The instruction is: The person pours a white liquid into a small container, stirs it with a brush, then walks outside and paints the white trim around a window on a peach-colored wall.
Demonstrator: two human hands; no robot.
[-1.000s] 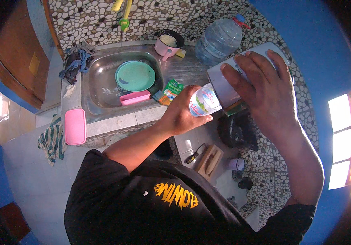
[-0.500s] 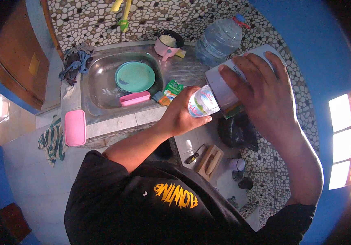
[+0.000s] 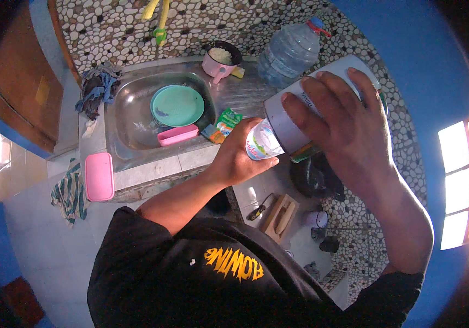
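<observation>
The right hand (image 3: 349, 126) wraps the grey cylindrical canister (image 3: 300, 117) held tilted at about two o'clock from the steel sink (image 3: 130, 109). The left hand (image 3: 240, 158) grips its printed lid end (image 3: 259, 143). It looks rigid, smooth (probably slippery) and fairly light; hold it round the body.

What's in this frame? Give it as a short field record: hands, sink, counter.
right hand: grips a grey canister, tilted
left hand: on the canister's lower end, a white printed lid
sink: teal plate, pink tray
counter: clear water jug, pink pot with white contents
sink edge: pink lid
</observation>
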